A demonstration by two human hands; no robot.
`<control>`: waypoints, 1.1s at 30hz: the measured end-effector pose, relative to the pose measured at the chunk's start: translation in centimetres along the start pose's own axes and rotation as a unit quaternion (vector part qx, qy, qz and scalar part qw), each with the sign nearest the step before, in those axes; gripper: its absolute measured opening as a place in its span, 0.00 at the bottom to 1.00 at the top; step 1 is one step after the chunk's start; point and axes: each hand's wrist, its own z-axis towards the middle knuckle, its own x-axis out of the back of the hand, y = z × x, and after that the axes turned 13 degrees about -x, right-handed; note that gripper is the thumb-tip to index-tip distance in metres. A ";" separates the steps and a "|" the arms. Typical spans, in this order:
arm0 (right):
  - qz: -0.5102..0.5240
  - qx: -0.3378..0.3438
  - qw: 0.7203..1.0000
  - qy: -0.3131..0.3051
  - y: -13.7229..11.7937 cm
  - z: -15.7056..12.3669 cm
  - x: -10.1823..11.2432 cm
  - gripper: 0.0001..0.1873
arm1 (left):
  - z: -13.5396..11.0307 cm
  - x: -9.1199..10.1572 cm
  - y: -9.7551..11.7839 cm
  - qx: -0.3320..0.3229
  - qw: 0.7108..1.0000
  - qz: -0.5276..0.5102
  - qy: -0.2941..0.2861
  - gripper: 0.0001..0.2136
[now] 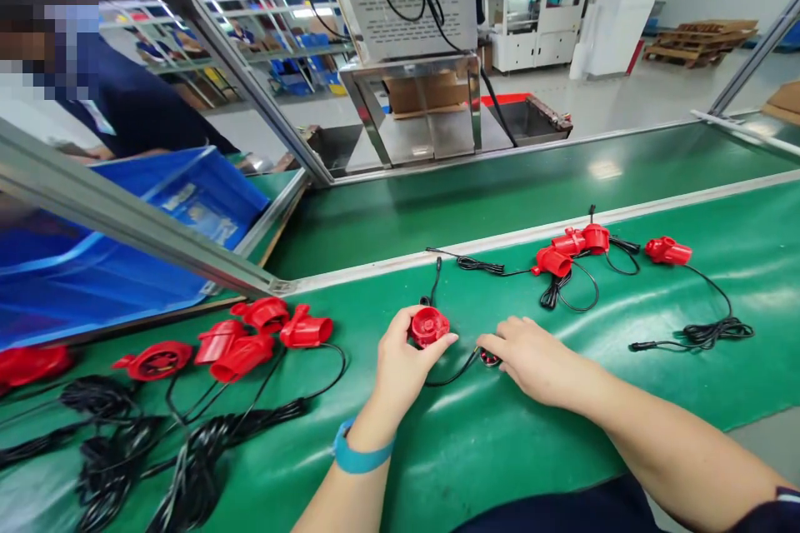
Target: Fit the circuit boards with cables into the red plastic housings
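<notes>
My left hand, with a blue band on its wrist, grips a round red plastic housing between thumb and fingers, its open side facing up. To its right, my right hand has its fingertips closed on a small round dark part with red spots, low over the green mat. A black cable runs from this part toward the housing. Behind my left hand another length of black cable lies on the mat. My fingers partly cover both pieces.
Several red housings with bundled black cables lie at left on the green mat. More red housings sit at the back right. A blue bin stands beyond a metal frame post, with a person beside it.
</notes>
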 end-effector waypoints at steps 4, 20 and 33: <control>0.028 0.033 0.999 -0.009 -0.2 0.2 -0.7 0.18 | -0.1 -0.1 -0.2 -0.016 1.000 0.012 0.003 0.23; 0.060 0.091 0.993 -0.034 -1.3 0.1 -0.8 0.21 | 0.5 -0.1 -1.5 0.078 0.966 -0.219 0.111 0.24; 0.038 -0.021 0.999 -0.001 1.8 2.0 -2.8 0.17 | 0.9 0.0 -1.1 0.087 0.947 -0.272 0.149 0.24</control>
